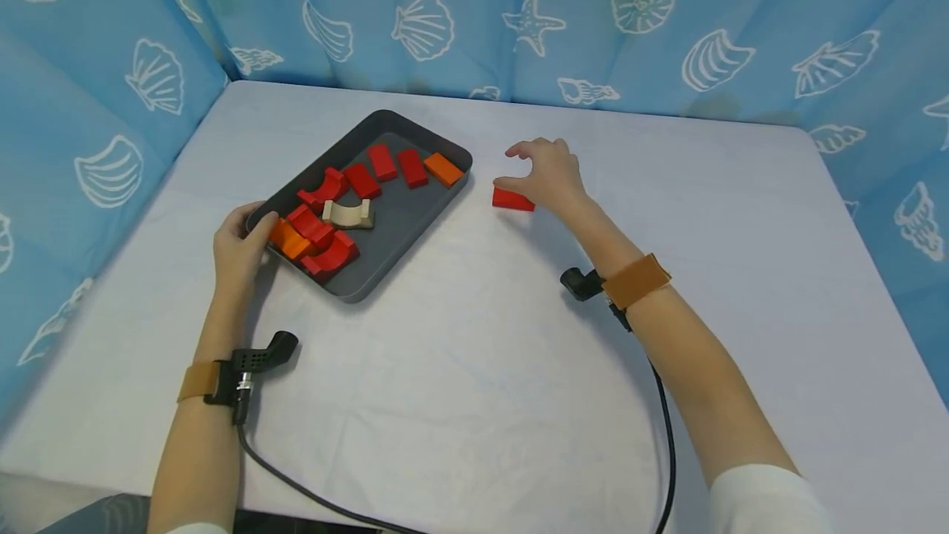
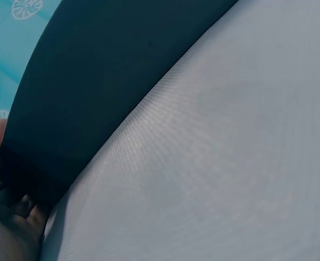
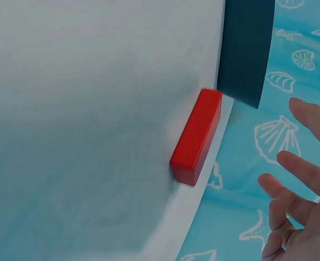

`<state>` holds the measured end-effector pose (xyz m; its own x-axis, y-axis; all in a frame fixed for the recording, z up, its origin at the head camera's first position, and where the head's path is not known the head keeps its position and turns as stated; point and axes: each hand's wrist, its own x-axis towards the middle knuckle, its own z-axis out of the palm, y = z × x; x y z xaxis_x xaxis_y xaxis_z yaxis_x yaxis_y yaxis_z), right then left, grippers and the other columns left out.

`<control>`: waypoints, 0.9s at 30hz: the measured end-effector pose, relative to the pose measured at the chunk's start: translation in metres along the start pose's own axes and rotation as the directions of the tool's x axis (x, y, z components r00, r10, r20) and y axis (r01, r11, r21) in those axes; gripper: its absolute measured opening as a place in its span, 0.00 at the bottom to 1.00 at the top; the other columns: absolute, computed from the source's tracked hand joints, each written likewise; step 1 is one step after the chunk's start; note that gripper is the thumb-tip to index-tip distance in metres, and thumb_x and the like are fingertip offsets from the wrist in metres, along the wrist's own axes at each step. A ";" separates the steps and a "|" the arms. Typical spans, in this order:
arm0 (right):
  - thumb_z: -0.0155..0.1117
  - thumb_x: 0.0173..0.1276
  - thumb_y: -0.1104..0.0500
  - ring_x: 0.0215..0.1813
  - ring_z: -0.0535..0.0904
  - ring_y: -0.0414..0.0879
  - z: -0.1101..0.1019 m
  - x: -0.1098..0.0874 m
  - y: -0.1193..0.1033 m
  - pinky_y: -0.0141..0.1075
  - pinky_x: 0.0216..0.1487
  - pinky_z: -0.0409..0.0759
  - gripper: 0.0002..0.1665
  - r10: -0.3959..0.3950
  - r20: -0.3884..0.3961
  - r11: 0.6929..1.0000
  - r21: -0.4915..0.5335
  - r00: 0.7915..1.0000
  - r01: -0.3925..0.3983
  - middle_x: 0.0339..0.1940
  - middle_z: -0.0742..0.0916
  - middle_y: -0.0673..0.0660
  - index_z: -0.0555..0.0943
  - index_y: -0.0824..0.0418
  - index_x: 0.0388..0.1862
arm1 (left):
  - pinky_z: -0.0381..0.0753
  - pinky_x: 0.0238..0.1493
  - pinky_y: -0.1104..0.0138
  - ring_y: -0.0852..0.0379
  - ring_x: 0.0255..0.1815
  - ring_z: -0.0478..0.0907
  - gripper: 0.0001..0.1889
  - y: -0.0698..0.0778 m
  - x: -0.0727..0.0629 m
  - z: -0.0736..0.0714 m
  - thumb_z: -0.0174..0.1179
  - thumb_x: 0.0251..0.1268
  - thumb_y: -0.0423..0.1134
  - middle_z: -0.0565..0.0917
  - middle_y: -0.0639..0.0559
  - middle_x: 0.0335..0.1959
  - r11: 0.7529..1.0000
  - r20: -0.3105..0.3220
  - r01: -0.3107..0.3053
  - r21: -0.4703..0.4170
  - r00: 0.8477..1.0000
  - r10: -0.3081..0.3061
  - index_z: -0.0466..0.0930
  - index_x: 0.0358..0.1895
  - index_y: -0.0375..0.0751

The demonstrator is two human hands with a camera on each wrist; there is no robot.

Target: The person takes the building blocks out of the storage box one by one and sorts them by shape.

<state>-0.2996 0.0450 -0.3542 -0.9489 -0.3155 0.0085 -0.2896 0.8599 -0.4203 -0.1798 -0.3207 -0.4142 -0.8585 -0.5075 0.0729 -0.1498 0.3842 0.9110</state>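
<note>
My left hand (image 1: 239,247) grips the near-left corner of a dark grey tray (image 1: 404,250), thumb over the rim and fingers below on the outside. Inside the tray lie several red blocks (image 1: 362,180), some rectangular and some arched, orange blocks (image 1: 443,170) and one pale wooden arched block (image 1: 348,215). My right hand (image 1: 550,175) is just right of the tray, fingers spread and bent, holding nothing. A single red rectangular block (image 3: 196,133) lies on the table close by that hand. In the head view the hand partly overlaps this block.
A white cloth (image 1: 474,386) covers the table. Blue curtains (image 1: 474,15) with white shell prints hang along the back and sides. Each wrist wears a camera on a brown strap (image 1: 636,280), with a black cable (image 1: 311,494) trailing toward the near edge.
</note>
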 end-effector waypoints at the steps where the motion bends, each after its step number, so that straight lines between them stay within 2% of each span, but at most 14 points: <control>1: 0.63 0.56 0.45 0.52 0.65 0.54 0.001 0.001 -0.002 0.48 0.49 0.63 0.30 -0.010 -0.008 1.000 0.010 1.000 0.010 0.51 0.77 0.58 0.74 0.56 0.56 | 0.61 0.56 0.68 0.54 0.54 0.65 0.24 0.000 0.000 0.000 0.50 0.62 0.48 0.71 0.44 0.55 1.000 -0.001 0.008 0.000 1.000 -0.008 0.70 0.57 0.35; 7: 0.63 0.56 0.46 0.50 0.65 0.52 0.006 0.003 -0.015 0.45 0.47 0.64 0.30 -0.038 -0.024 0.997 0.072 0.999 0.039 0.49 0.78 0.58 0.74 0.57 0.55 | 0.60 0.57 0.68 0.55 0.57 0.64 0.25 0.000 0.000 -0.002 0.51 0.62 0.48 0.70 0.44 0.57 0.999 -0.003 0.040 -0.002 0.999 -0.040 0.69 0.58 0.37; 17: 0.65 0.55 0.47 0.47 0.63 0.53 0.011 0.004 -0.035 0.40 0.42 0.66 0.30 -0.099 -0.068 0.984 0.139 0.993 0.108 0.47 0.79 0.59 0.75 0.62 0.53 | 0.62 0.56 0.68 0.55 0.53 0.65 0.24 0.001 0.002 0.000 0.51 0.62 0.47 0.71 0.43 0.55 1.000 0.002 0.017 -0.010 1.000 -0.017 0.69 0.58 0.36; 27: 0.65 0.56 0.48 0.44 0.65 0.51 0.024 0.012 -0.052 0.38 0.42 0.65 0.27 -0.153 -0.129 0.969 0.177 0.980 0.174 0.46 0.80 0.56 0.77 0.63 0.50 | 0.64 0.53 0.69 0.58 0.48 0.66 0.24 0.001 0.003 -0.001 0.52 0.62 0.47 0.72 0.44 0.53 1.000 0.002 0.019 -0.023 1.000 -0.019 0.70 0.57 0.36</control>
<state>-0.2927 -0.0133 -0.3542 -0.9017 -0.3886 0.1898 -0.4238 0.7068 -0.5664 -0.1816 -0.3227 -0.4131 -0.8564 -0.5134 0.0548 -0.1549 0.3568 0.9212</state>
